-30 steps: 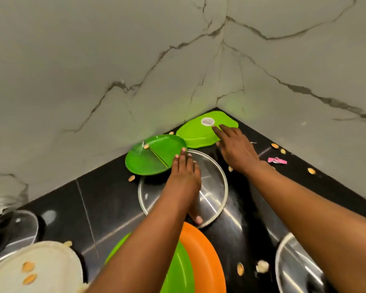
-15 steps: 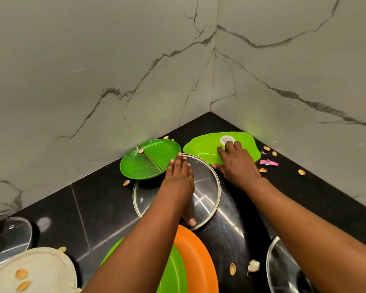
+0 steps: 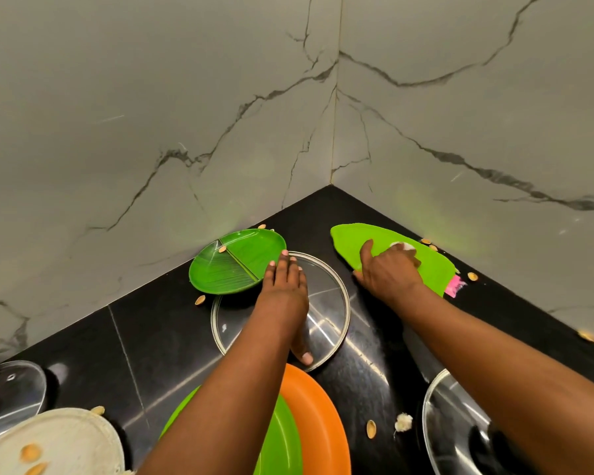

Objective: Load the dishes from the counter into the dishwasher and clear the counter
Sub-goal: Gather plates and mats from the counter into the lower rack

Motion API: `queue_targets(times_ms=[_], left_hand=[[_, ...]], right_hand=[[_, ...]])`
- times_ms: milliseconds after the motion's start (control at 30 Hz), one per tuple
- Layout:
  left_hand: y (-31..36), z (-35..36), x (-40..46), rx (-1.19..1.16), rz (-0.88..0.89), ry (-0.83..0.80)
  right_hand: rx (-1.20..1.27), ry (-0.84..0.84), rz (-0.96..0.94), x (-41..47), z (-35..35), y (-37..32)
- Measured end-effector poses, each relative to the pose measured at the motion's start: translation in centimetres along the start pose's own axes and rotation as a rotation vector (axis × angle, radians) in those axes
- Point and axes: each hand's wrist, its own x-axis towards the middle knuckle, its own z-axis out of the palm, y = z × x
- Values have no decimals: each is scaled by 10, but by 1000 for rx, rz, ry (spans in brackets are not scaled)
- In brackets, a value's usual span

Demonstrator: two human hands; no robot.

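Here, centre right of the frame, your right hand (image 3: pixel 388 272) grips the lime-green plate (image 3: pixel 429 265), thumb on top, apparently tilting it off the black counter (image 3: pixel 144 337). Your left hand (image 3: pixel 285 282) rests flat, fingers straight, on the glass lid (image 3: pixel 330 303) at centre. Upper left of the lid lies the divided green plate (image 3: pixel 234 262), overlapping its rim. Along the bottom edge: an orange plate (image 3: pixel 319 419), a white plate (image 3: pixel 69 440), scattered shells (image 3: pixel 371 428).

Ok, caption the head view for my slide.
Left hand on a steel plate, right hand gripping a tilted lime-green plate.
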Motion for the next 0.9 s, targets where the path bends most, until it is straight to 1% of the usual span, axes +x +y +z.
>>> queue_targets(times_ms=[100,233,333,400,533,633,767,900], left_hand=[[1,0,1,11,-4,-1],[-1,2,0,-15,11,28],[-2,2,-3,-37,29,39],[-4,2,-5,-48,33,50],[-6,0,-9,-60,57,60],[-6,2,-14,-16,46,80],[3,3,-24,82,84,211],[11,3,-41,143,139,365]], right_hand=[[-56,48,79,-2,1,4],[-116,-6,167,-13,-2,2],[-75,29,252,-17,-2,5],[-10,44,271,-19,-6,14],[118,125,243,-34,-16,31],[174,188,245,-53,-22,35],[251,329,201,-84,-31,39],[272,448,84,-125,-38,48]])
